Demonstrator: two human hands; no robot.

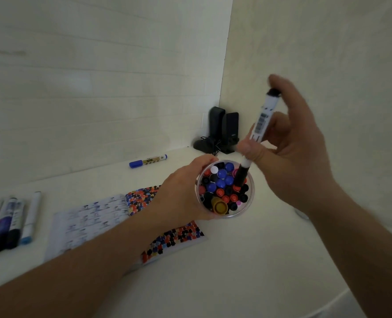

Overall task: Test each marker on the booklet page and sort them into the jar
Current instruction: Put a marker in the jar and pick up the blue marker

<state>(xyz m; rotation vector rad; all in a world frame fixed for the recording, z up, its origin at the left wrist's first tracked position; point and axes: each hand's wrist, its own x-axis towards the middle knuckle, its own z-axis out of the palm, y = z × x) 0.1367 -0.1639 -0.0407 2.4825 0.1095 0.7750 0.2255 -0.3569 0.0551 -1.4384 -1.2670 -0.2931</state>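
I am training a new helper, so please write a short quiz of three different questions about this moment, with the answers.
1. True or false: the left hand holds the jar.
2. Which end of the marker in the right hand points down into the jar?
A. the black capped end
B. a bare tip
C. neither, it lies flat
3. Fill in: the blue-capped marker lying alone is on the far side of the open ______.

Key
1. True: its fingers wrap the jar's side.
2. A: the black cap is among the markers already standing in the jar.
3. booklet
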